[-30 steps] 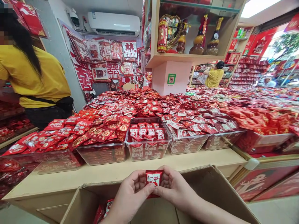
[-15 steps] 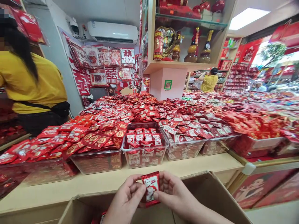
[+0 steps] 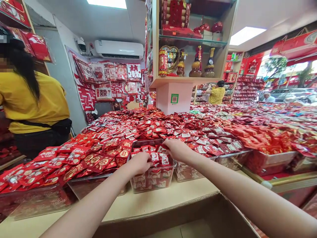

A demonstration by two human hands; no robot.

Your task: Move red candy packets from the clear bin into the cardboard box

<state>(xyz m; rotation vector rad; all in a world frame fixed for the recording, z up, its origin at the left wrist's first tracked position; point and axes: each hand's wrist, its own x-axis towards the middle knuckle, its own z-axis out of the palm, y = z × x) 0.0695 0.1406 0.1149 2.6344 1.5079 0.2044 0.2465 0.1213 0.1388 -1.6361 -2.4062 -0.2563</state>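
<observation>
**Both hands in the clear bin of red-and-white packets**

I have both arms stretched out over the counter (image 3: 138,206) to the clear plastic bin (image 3: 153,180) straight ahead. My left hand (image 3: 140,163) lies on the near left part of the bin, fingers curled down onto the red-and-white packets (image 3: 158,158) inside; I cannot tell whether it actually grips one. My right hand (image 3: 177,149) sits at the far right corner of the same bin, fingers bent and pressed onto the packets there, and again the grasp itself is hidden under the fingers. The packets fill the bin nearly to its rim (more of them show through the clear front wall).

To the left of this bin stands another clear bin heaped with red and gold packets (image 3: 99,162); to the right, a bin of packets with white labels (image 3: 210,148). Behind them the whole display is a wide spread of red sweets. A person in a yellow shirt (image 3: 32,102) stands at far left, turned away. The edge of a cardboard box (image 3: 188,211) shows just below the counter.
</observation>
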